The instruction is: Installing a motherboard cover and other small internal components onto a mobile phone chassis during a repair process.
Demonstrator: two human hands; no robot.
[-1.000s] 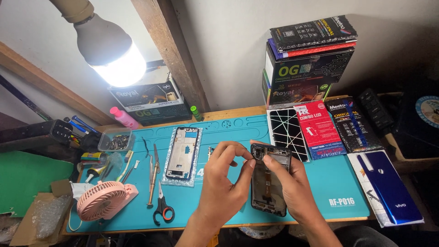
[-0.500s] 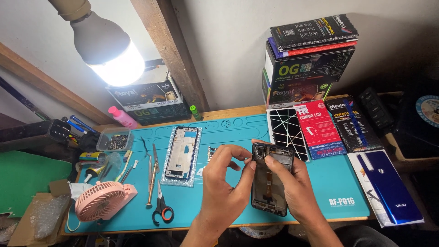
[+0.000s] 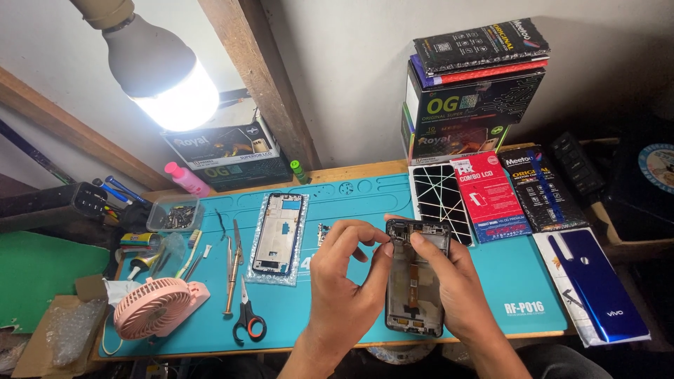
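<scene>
Your right hand [image 3: 456,288] grips the opened phone chassis [image 3: 414,281], held above the blue mat's [image 3: 337,309] near edge at 6 o'clock. Your left hand [image 3: 344,288] pinches something small at its top corner; what, I cannot tell. A slip could likely strain exposed internals or drop the part. Free room lies at 3 o'clock; scissors [image 3: 247,319] and tweezers [image 3: 232,277] crowd 9 o'clock.
</scene>
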